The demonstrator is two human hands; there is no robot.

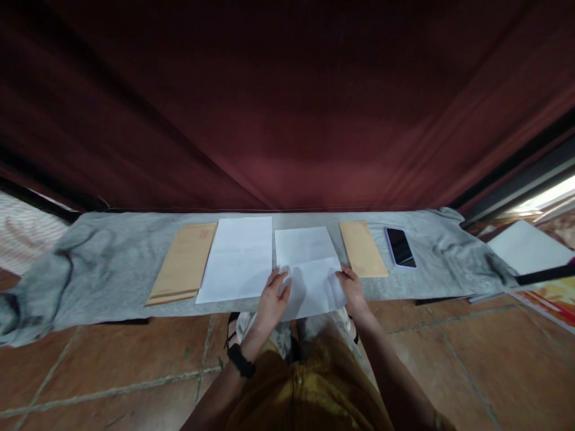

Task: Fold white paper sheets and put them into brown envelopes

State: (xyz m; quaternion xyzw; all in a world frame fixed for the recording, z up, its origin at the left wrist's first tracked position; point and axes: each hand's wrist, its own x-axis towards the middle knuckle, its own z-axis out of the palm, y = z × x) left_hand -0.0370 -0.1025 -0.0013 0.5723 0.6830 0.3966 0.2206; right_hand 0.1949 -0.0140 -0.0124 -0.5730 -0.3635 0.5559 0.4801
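A white sheet of paper [309, 245] with a crease across its middle lies in front of me, its near part reaching past the table edge toward my lap. My left hand [272, 300] is at its left edge, thumb and fingers closed lightly on the paper. At the right edge my right hand [353, 291] pinches the same sheet, with some fingers hidden beneath. Left of it lies a stack of white paper [240, 257]. A pile of brown envelopes [186, 257] sits further left, and a single brown envelope [363, 248] lies just right of my right hand.
A phone [401, 247] lies face up at the right on the grey cloth [112, 263] covering the narrow table. A dark red curtain [287, 120] hangs along the back edge. White board-like material [530, 246] is at far right. Below is a tiled floor [148, 359].
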